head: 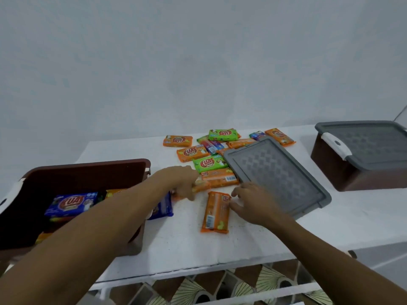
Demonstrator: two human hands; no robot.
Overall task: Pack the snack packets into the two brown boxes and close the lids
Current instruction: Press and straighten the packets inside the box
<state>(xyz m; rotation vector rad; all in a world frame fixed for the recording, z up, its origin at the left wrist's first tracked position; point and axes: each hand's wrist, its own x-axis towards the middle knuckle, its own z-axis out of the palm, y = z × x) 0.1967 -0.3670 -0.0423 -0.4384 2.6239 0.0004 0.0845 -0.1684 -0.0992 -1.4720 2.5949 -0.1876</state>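
On the white table (176, 243), your left hand (184, 183) reaches out past the open brown box (88, 172), forearm crossing its right corner. The fingers curl down over the near end of the edge packet (202, 186), an orange one at the foot of the loose snack pile (211, 150); motion blur softens the grip. Your right hand (248, 203) lies palm down just right of the lone orange packet (217, 213), which lies lengthwise toward you, apart from the pile. The relaxed, spread fingertips touch its upper right edge and clasp nothing. A loose grey lid (277, 177) lies flat just behind that hand. A blue packet (72, 203) sits inside the open box. The second brown box (343, 170) stands lidded at far right.
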